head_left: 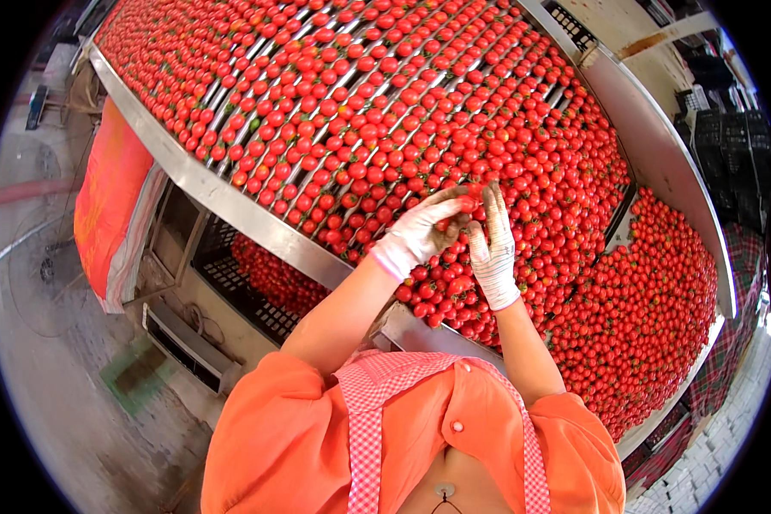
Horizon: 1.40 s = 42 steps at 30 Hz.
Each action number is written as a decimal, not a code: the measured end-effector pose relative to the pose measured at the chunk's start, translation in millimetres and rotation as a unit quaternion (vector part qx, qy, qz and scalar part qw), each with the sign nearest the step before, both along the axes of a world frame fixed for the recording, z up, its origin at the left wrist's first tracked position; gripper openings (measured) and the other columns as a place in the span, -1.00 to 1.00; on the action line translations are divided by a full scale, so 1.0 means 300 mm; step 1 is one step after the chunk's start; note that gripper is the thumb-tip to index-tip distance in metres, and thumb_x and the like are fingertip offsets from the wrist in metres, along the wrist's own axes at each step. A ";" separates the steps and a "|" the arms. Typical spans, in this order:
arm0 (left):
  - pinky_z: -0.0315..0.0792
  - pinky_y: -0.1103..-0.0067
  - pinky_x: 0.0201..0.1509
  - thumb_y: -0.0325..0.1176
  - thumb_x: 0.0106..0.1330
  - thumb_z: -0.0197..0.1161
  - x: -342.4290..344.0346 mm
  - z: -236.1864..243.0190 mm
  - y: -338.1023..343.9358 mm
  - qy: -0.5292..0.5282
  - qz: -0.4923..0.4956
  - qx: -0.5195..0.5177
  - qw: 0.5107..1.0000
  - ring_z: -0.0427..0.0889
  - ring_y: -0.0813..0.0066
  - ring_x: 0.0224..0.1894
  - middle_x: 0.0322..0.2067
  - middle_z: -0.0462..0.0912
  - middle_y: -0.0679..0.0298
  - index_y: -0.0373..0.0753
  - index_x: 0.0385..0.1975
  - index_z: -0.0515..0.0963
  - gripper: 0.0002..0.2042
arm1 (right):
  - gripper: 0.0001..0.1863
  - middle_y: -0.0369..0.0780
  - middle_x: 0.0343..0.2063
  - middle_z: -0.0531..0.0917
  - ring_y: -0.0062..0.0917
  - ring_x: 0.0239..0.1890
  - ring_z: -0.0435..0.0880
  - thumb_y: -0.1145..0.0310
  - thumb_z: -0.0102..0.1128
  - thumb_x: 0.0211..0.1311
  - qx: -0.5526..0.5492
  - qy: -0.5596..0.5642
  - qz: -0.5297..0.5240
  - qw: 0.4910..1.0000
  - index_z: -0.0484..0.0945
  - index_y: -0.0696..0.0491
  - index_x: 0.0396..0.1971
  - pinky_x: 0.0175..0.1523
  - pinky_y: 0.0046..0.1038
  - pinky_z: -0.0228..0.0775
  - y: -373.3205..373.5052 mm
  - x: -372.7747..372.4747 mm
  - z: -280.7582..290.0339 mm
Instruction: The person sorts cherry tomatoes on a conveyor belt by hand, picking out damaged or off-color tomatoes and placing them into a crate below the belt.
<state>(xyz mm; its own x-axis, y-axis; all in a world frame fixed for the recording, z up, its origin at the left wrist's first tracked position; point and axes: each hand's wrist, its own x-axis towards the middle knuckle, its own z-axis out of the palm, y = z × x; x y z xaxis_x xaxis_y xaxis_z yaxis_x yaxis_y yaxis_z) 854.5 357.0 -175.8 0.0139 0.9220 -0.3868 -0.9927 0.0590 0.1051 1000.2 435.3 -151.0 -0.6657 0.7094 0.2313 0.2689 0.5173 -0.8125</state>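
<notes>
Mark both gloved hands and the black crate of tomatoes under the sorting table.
left hand (418, 233), head view, back of the white glove
right hand (493, 250), head view, back of the white glove
black crate (231, 276), head view, its slotted near wall

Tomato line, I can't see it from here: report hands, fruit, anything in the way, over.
Left hand and right hand gloved, both down on the cherry tomatoes. Grip unclear. Fruit packed across the metal rollers. Nothing in the way.

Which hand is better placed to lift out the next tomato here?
Probably the left hand: its fingers already curl around tomatoes on the roller table. The right hand lies flat beside it.
</notes>
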 end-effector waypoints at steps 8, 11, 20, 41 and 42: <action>0.27 0.74 -0.49 -0.26 0.37 0.24 -0.292 0.100 -0.751 0.005 0.222 -0.003 0.975 0.29 0.66 -0.48 -0.37 0.50 0.33 -0.17 0.00 0.51 -0.73 | -0.46 -0.05 0.12 0.46 -0.12 0.24 0.39 0.29 0.26 -0.08 0.160 -0.117 0.308 0.931 0.52 0.02 0.03 0.32 -0.10 0.23 -0.368 -0.156 0.020; 0.43 0.72 -0.40 -0.24 0.39 0.21 -0.395 0.022 -1.016 0.047 0.303 -0.144 0.941 0.51 0.61 -0.31 -0.09 0.56 0.24 -0.15 0.00 0.56 -0.74 | -0.42 -0.21 0.23 0.39 -0.16 0.32 0.28 0.21 0.28 0.00 0.170 -0.118 0.290 0.934 0.46 -0.06 0.11 0.42 0.00 0.05 -0.364 -0.098 -0.132; 0.59 0.43 -0.41 0.07 0.26 0.25 -0.561 -0.509 -1.573 0.114 0.405 -0.612 0.670 0.60 0.33 -0.41 -0.42 0.62 0.29 -0.05 -0.28 0.51 -0.67 | -0.65 -0.13 0.08 0.50 -0.20 0.18 0.44 0.28 0.32 -0.15 0.197 -0.205 0.206 0.936 0.52 -0.01 -0.27 0.29 -0.03 0.24 -0.150 0.295 -0.194; -0.07 0.00 0.45 0.09 -0.07 0.48 0.010 0.055 0.030 0.966 -0.142 -0.134 0.168 0.05 -0.01 0.43 0.38 0.14 0.05 -0.14 0.41 0.12 0.02 | -0.33 -0.04 0.29 0.34 -0.16 0.34 0.29 0.00 0.25 0.10 0.252 -0.168 0.038 0.952 0.43 -0.08 0.23 0.39 0.00 0.08 0.481 -0.114 -0.097; -0.18 -0.15 0.42 0.22 -0.05 0.41 0.060 0.046 0.109 0.952 -0.208 -0.162 0.157 0.02 0.03 0.45 0.40 0.12 0.11 -0.10 0.43 0.08 0.04 | -0.31 -0.07 0.30 0.34 -0.16 0.38 0.25 -0.07 0.22 0.11 0.215 -0.225 0.052 0.949 0.42 -0.14 0.25 0.39 0.14 -0.02 0.500 -0.149 -0.125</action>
